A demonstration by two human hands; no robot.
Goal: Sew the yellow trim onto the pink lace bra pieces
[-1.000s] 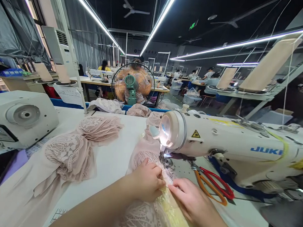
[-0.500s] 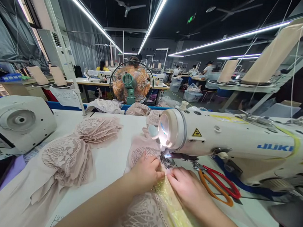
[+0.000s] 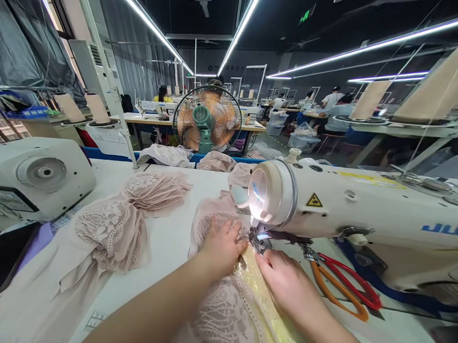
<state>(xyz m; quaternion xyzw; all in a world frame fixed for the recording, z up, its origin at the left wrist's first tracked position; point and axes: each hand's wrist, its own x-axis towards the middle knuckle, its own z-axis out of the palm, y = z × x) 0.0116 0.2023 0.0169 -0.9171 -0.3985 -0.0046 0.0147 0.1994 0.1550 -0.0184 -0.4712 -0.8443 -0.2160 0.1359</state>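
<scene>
Under the sewing machine (image 3: 348,210), which shows blue letters "JU", left hand (image 3: 222,244) and right hand (image 3: 285,283) press flat, fingers unclenched, on pink lace fabric (image 3: 224,316).

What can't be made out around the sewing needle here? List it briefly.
- Needle and presser foot: head view, washed out by the machine's lamp and too small.
- Left hand fingers: flat on the pink lace piece; fingertips blurred.
- Right hand fingertips: hidden under the machine head.
- Yellow strip: cut off by the bottom edge.
- Scissors blades: hidden behind the machine.
</scene>
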